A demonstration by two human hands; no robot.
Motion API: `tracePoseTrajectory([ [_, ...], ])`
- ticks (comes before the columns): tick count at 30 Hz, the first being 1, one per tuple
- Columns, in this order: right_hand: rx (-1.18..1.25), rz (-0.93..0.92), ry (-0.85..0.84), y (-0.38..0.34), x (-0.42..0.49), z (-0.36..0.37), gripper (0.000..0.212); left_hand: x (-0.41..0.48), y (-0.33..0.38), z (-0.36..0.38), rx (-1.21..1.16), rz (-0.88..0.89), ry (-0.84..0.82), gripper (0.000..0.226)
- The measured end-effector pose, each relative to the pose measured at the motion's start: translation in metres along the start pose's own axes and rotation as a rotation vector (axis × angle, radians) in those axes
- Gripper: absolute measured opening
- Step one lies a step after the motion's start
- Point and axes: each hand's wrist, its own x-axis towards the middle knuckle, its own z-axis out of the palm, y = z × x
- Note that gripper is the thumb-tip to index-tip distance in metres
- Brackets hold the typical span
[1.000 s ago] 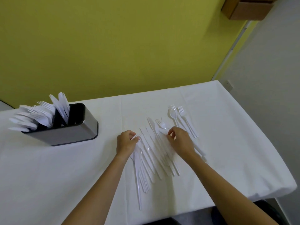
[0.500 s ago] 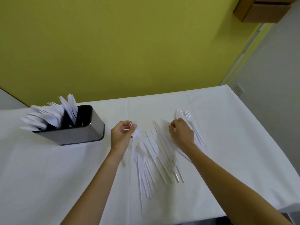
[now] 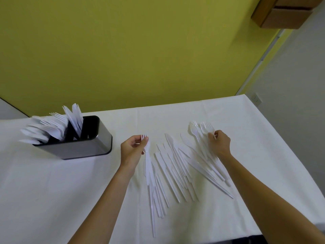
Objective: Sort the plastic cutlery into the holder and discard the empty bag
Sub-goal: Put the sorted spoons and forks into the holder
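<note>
Looking down from head height on a table under a white cloth (image 3: 52, 191), set against a yellow-green wall (image 3: 140, 59). At far left on the cloth, a brushed-metal holder (image 3: 84, 148) with a dark interior, standing upright and crowded with stored cutlery (image 3: 52, 127), white plastic forks and knives fanning out toward the left. In the middle of the cloth, well apart from the holder, a loose fan of white plastic knives (image 3: 172, 169) lying flat, handles toward the near edge, tips toward the far wall, many overlapping (exact count impossible to tell, white on white). At the left edge of that fan, the left hand (image 3: 131, 148), fingers curled, pinching a fork (image 3: 147, 155) near its head between thumb and fingertips, tines poking out above the fingers, handle trailing down over the pile. At the right edge, the right hand (image 3: 220, 143), likewise curled, thumb and fingertips gripping the neck of a second fork (image 3: 206, 129), just beside a cluster of forks (image 3: 194, 131) with tines toward the far side. Bare forearms reaching in from the near edge. High at far right, a brown wooden box (image 3: 281, 13); lower down, a socket (image 3: 256, 99) near the table's far right corner.
</note>
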Motion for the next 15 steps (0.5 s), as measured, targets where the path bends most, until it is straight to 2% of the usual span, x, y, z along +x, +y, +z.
tracePoseTrajectory([
  [2, -0.058, -0.028, 0.002, 0.003, 0.001, 0.003, 0.042, 0.000, -0.002, -0.004, 0.002, -0.010, 0.008, 0.012],
  [4, -0.124, -0.011, -0.029, 0.007, 0.001, 0.004, 0.045, 0.000, -0.003, -0.007, 0.009, -0.021, 0.017, 0.010],
  [8, -0.254, 0.067, -0.078, 0.007, -0.001, 0.000, 0.035, -0.001, -0.001, -0.010, -0.008, -0.041, 0.012, 0.008],
  [10, -0.329, 0.052, -0.071, 0.003, -0.006, -0.007, 0.027, -0.002, 0.001, -0.010, -0.016, -0.046, 0.001, 0.010],
  [12, -0.397, -0.011, -0.062, -0.002, -0.012, -0.014, 0.029, -0.002, 0.003, -0.008, -0.017, -0.050, -0.015, 0.009],
  [13, -0.371, -0.046, -0.073, -0.004, -0.016, -0.017, 0.029, -0.002, 0.005, -0.007, -0.017, -0.052, -0.025, 0.010],
  [15, -0.172, -0.093, -0.134, -0.012, -0.028, -0.022, 0.027, -0.003, 0.008, -0.003, -0.022, -0.055, -0.058, 0.012],
])
